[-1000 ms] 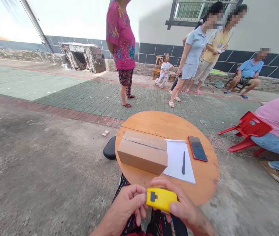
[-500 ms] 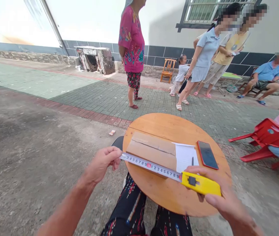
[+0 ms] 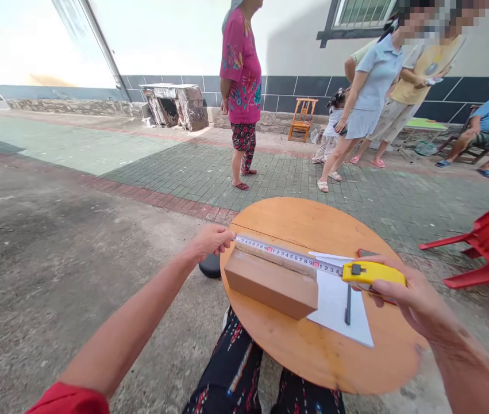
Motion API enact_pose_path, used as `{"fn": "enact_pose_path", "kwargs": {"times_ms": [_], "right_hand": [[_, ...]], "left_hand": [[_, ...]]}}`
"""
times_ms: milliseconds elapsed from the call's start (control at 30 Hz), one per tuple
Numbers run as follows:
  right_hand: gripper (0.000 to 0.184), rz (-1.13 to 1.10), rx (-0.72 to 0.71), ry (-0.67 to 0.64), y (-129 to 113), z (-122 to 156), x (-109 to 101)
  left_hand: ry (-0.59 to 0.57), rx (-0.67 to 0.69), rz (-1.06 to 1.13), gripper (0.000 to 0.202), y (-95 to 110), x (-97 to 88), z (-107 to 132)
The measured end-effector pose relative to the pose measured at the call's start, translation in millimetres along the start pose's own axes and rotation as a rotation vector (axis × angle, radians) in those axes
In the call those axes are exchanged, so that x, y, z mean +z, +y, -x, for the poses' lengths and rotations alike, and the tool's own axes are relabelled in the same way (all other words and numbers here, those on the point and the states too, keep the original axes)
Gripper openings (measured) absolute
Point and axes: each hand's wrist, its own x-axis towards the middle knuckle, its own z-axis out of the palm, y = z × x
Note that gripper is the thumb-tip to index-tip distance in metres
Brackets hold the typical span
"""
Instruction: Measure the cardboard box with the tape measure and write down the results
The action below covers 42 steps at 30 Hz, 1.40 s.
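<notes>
A brown cardboard box [image 3: 272, 279] lies on a round wooden table [image 3: 313, 351]. My left hand [image 3: 212, 240] pinches the free end of a measuring tape [image 3: 287, 255] at the box's far left corner. My right hand [image 3: 408, 290] grips the yellow tape case [image 3: 372, 272] past the box's right end. The tape runs stretched along the far top edge of the box. A white sheet of paper [image 3: 339, 302] with a black pen [image 3: 347, 303] on it lies right of the box. A red phone [image 3: 367, 253] is mostly hidden behind the tape case.
Several people stand on the green brick paving beyond the table, the nearest in a pink flowered top [image 3: 241, 75]. A red plastic chair [image 3: 485, 247] stands at the right. A small wooden chair [image 3: 303, 118] and a worn cabinet [image 3: 175, 106] stand by the wall. My legs [image 3: 235, 379] are under the table.
Both hands moved from my lap up over the table and drew the tape out. The stretched tape shifted from in front of the box to along its far top edge.
</notes>
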Motion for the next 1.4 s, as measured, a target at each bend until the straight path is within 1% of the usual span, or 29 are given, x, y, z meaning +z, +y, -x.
{"fn": "enact_pose_path", "kwargs": {"times_ms": [167, 400, 567, 733, 867, 1067, 1233, 1400], "right_hand": [[0.051, -0.008, -0.007, -0.035, 8.5, -8.9, -4.5], [0.045, -0.04, -0.049, -0.11, 12.9, -11.6, -2.7], [0.048, -0.064, -0.055, -0.082, 16.3, -12.3, -1.9], [0.047, -0.088, -0.05, -0.105, 23.9, -15.0, -2.8], [0.044, -0.094, -0.051, -0.142, 29.0, -18.6, -3.5], [0.044, -0.102, -0.039, -0.16, 36.8, -22.7, -5.4], [0.042, -0.105, -0.035, -0.161, 36.2, -20.5, -3.8], [0.042, -0.074, -0.035, -0.155, 35.8, -20.9, -3.6]], "left_hand": [[0.012, -0.007, -0.079, 0.021, 3.7, 5.9, -5.3], [0.028, 0.014, -0.153, 0.025, 1.8, 11.8, -6.1], [0.016, 0.038, -0.184, 0.028, 2.8, 16.0, -8.8], [0.023, 0.063, -0.215, 0.027, 1.1, 19.5, -11.0], [0.02, 0.074, -0.222, 0.029, 0.7, 20.7, -10.4], [-0.021, 0.087, -0.214, 0.031, -4.0, 18.7, -14.2], [-0.027, 0.067, -0.208, 0.033, -3.1, 17.6, -13.9], [-0.011, 0.061, -0.189, 0.032, 0.2, 21.0, -11.5]]}}
